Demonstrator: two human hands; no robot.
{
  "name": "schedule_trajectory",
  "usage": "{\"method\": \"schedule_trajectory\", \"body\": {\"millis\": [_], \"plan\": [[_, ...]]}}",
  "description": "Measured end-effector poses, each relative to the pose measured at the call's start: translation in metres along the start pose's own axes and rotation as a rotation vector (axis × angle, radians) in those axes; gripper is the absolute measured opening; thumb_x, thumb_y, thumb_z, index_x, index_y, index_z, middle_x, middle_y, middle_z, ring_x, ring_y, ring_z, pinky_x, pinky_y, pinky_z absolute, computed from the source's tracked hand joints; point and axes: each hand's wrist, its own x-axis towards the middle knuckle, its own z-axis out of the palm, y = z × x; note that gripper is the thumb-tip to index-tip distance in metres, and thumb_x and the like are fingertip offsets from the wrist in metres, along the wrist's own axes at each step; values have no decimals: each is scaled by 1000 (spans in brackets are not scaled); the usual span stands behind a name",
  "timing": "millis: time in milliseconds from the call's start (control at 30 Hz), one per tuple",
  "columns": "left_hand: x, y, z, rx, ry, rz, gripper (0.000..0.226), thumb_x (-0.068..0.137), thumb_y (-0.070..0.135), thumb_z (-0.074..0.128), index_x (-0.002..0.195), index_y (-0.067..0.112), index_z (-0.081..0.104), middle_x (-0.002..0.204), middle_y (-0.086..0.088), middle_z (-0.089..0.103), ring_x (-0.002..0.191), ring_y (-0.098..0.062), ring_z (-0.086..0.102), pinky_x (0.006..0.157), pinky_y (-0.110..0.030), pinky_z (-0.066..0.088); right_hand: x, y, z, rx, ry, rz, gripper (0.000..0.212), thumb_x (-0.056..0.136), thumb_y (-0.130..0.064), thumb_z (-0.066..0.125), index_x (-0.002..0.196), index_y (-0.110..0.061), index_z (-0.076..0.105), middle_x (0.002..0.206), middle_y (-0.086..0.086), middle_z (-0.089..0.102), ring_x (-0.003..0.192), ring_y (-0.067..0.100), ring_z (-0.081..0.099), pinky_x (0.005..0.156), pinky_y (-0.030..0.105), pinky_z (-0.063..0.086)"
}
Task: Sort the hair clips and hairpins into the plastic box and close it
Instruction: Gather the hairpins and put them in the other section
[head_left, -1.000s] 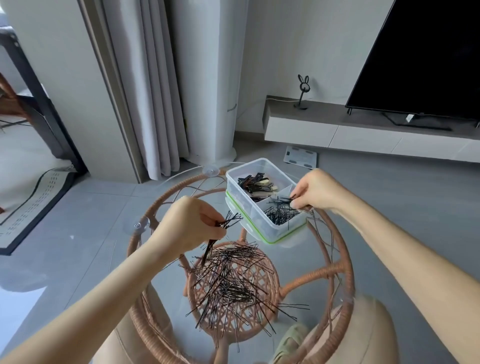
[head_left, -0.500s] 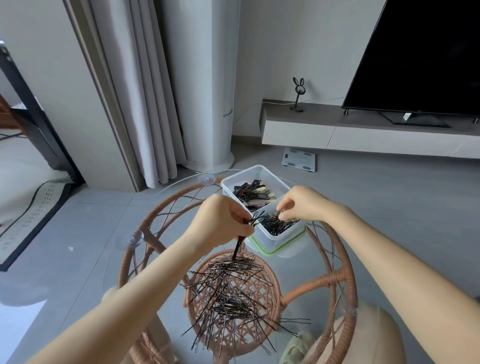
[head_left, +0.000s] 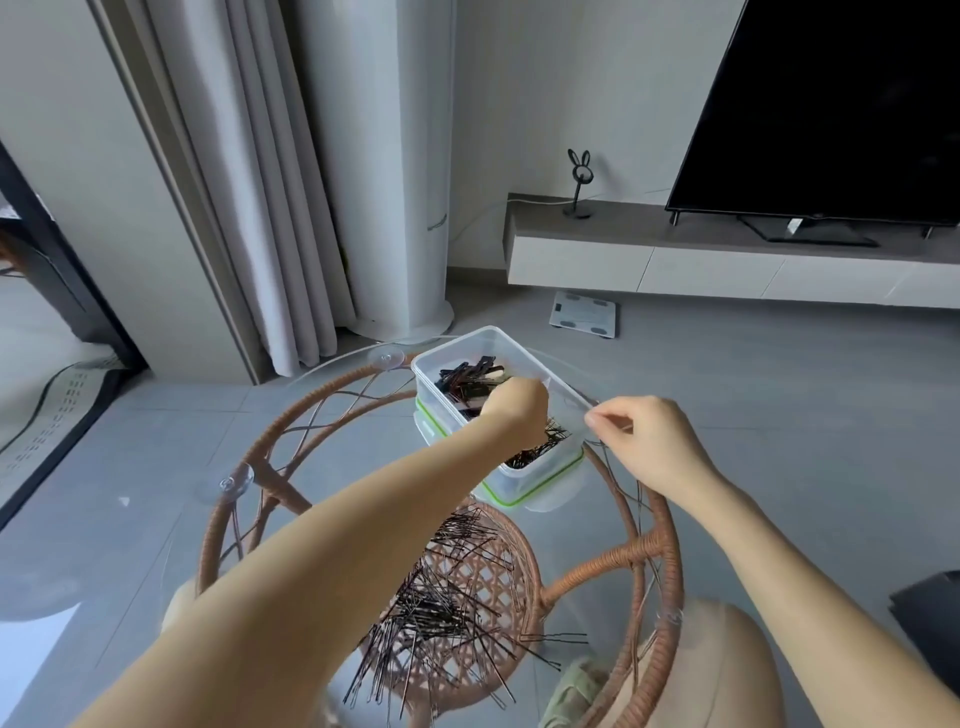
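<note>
— Head view, looking down: left hand (head_left: 515, 410) reaching into the plastic box (head_left: 441, 415), hovering over the near compartment, knuckles up, fingers curling downward.
— Gripping anything?
— Cannot tell; fingertips hiding behind the back of the hand.
— And the right hand (head_left: 647, 441)?
— Hanging just beside the box's right rim, thumb pressing against forefinger, other fingers curling in. Impossible to tell whether pinching a pin.
— Box placement?
— Sitting open at the far side of the glass-topped rattan table (head_left: 662, 551), resting on a green-edged lid (head_left: 498, 499). Holding hair clips (head_left: 465, 382) in the far compartment, black hairpins (head_left: 553, 439) in the near one.
— More pins outside?
— Lying in a loose heap (head_left: 447, 608) on the glass, partly under the left forearm.
</note>
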Motion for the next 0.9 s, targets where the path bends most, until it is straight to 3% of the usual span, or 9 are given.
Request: {"method": "schedule_trajectory", "body": {"millis": [133,233,367,500,567,667,733,800,900], "plan": [[0,2,6,86,-134,73,36,94,29,46,103,0,65,110,-16,67,104,-32,61,78,-33,47,-16,5,-1,10,-1,-7,14,84,-21,62,89,-15,74,89,0,75,81,16,67,79,32,53],[-7,3,-11,-3,-192,-18,34,98,15,33,117,-2,55,117,-19,61,109,-33,57,70,-25,42,-30,5,-3,33,22,4,15,83,-21,64,92,-14,74,91,0,75,81,14,67,77,27,52],[-33,-19,-35,-123,-45,-6,31,94,0,36,119,-1,55,122,-15,60,115,-30,56,93,-39,49,-63,1,0,89,-145,67,18,80,-29,67,94,-18,72,85,-7,72,79,7,65,74,24,51],[-93,-69,-25,-320,314,-36,30,92,25,50,90,3,70,92,-14,73,86,-30,67,76,-36,54,-107,0,22,-110,-470,214,50,72,-44,72,114,-22,58,73,-17,51,70,0,51,60,16,38],[-131,-97,-2,-208,427,-34,32,93,30,50,94,8,73,99,-8,74,90,-23,68,80,-30,52,-122,-4,34,-190,-479,226,52,69,-43,73,111,-21,52,70,-18,40,69,2,45,57,19,34],[-161,-136,32,-59,371,-73,38,97,37,39,118,19,65,130,-4,60,123,-22,54,105,-36,38,-127,-20,48,-194,-462,203,43,73,-33,71,107,-18,50,74,-15,45,77,11,48,57,21,34],[-168,-149,50,-8,221,-175,47,97,44,27,136,26,45,149,1,36,142,-21,26,119,-41,15,-127,-35,59,-151,-481,183,33,78,-21,67,106,-13,52,85,-5,55,82,16,53,61,23,39],[-168,-150,62,-4,166,-186,54,96,48,17,144,27,27,155,4,19,146,-21,4,120,-40,-2,-127,-54,72,-139,-476,142,23,82,-11,62,104,-8,55,95,4,62,89,21,58,75,30,48],[-165,-139,69,-93,166,-101,53,97,44,15,146,23,21,155,4,18,145,-17,-3,118,-31,-8,-127,-75,89,-124,-483,60,19,83,1,55,101,-4,59,98,10,64,91,25,60,83,35,51]]}}
